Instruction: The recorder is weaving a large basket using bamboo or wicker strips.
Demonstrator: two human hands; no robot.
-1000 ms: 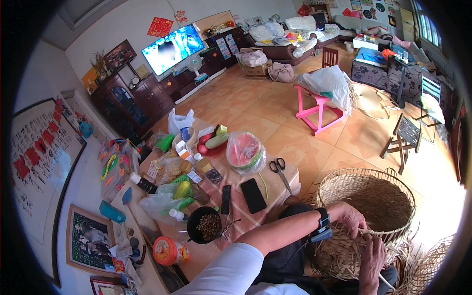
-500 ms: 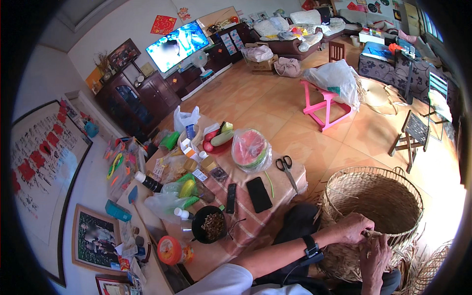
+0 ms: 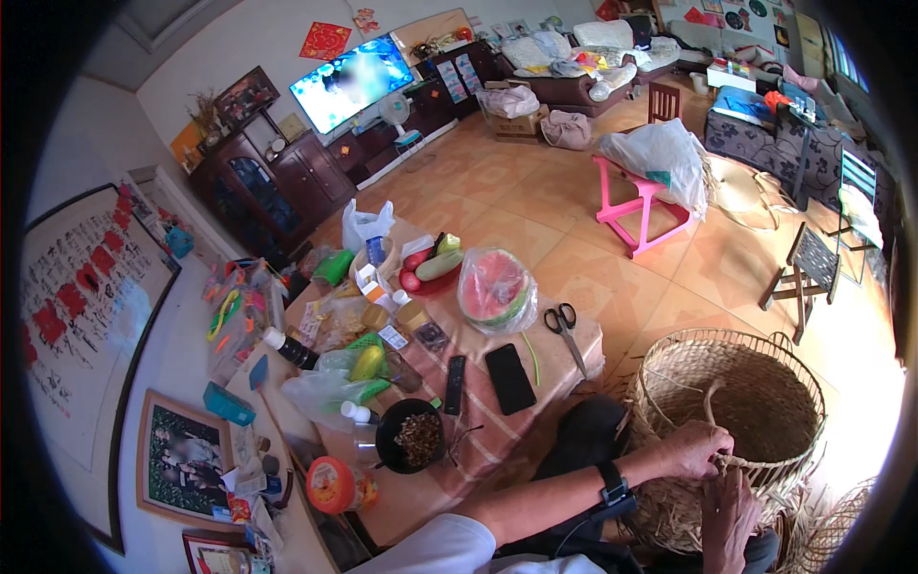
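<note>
A round woven straw basket (image 3: 660, 383) stands in front of me at the lower right, its mouth facing up and a thin wire-like hoop round its rim. My left hand (image 3: 696, 450) is closed at the near rim, fingers pinched together. From beside its fingers a pale straw strip (image 3: 710, 402) sticks up over the basket's mouth. Just below and to the right, my right hand (image 3: 732, 517) presses against the outer side of the rim, fingers bent and closed. What lies between its fingertips is hidden. Loose straw ends hang round the basket's outside.
Left of the basket is a cloth-covered table (image 3: 564, 421) with scissors (image 3: 566, 340), a black phone (image 3: 510, 379), a wrapped watermelon half (image 3: 497, 292) and a dark bowl (image 3: 409, 437). A pink stool (image 3: 643, 210) and a folding stool (image 3: 806, 268) stand beyond. Another woven piece (image 3: 846, 526) lies at right.
The straw strip now stands up inside the rim beside my left hand. My right hand has shifted slightly down and left, and the view has moved a little.
</note>
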